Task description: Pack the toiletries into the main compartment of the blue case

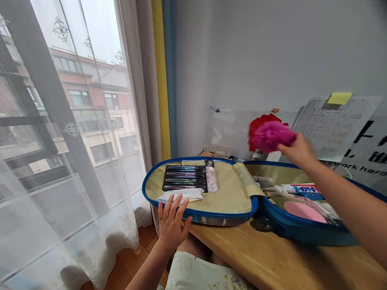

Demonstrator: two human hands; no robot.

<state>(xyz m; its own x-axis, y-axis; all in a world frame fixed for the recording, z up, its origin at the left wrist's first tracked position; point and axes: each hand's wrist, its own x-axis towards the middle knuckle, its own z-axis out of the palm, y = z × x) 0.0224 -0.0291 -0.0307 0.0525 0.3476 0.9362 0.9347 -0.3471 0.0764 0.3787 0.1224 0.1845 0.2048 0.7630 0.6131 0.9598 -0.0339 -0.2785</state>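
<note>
A blue-rimmed suitcase [201, 214] with a beige lining is seen on a pale wooden table [273, 262]. Above the suitcase, a magenta puff [271, 136], blurred and perhaps a bath sponge, is shown. Inside the suitcase, a pink disc [303, 211] and a white tube [301, 188] with blue and red print are seen. A yellow note [339, 98] is stuck higher up.

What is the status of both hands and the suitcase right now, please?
Left hand open, fingers on the rim of the blue suitcase. Right hand gripping a pink bath pouf above the open case. Nothing between.
</note>
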